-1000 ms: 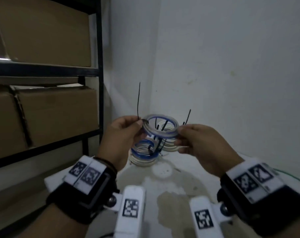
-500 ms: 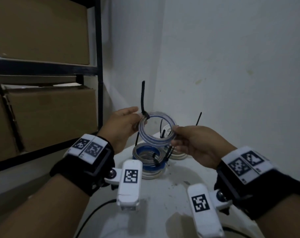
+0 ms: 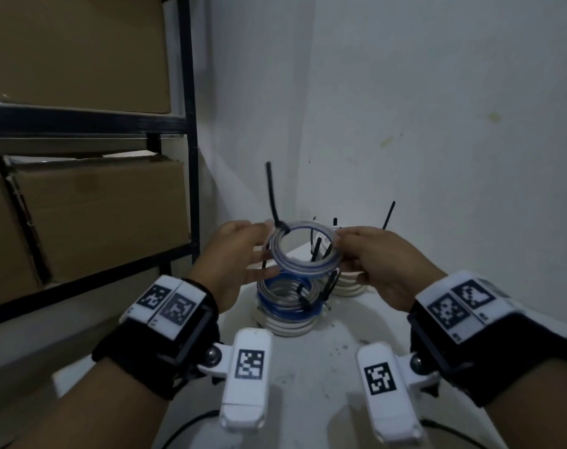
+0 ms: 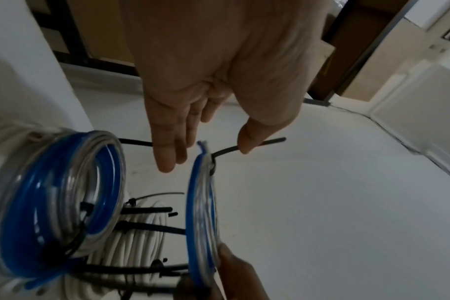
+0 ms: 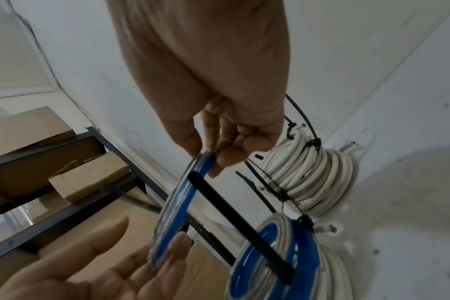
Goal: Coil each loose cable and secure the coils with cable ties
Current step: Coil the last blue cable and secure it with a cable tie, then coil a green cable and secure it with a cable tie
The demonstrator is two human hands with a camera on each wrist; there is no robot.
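Black metal shelving [image 3: 188, 131] stands along the left wall, cardboard boxes [image 3: 100, 218] packed on its shelves, and in front of it a white table [image 3: 308, 367] runs into the corner. Two stacks of tied coils sit at the back of that table: the nearer stack of blue and grey coils [image 3: 288, 303] and, just beside it toward the wall, a stack of white cable coils [image 5: 314, 174] bristling with black tie tails. Up in the air above those stacks is the coil in play, a blue and clear cable coil [image 3: 303, 251], held between both hands and tilted so its opening faces the camera. The right hand [image 3: 382, 267] has it: thumb and fingertips pinch the coil's right rim, and the right wrist view shows the rim sandwiched right at the fingertips. The left hand [image 3: 237, 257] is spread, fingers straight and apart, lying against the coil's left rim without closing on it; its thumb touches the tail of the black cable tie [image 3: 274, 202]. That tie is cinched round the coil at its upper left, tail sticking straight up past the left thumb.
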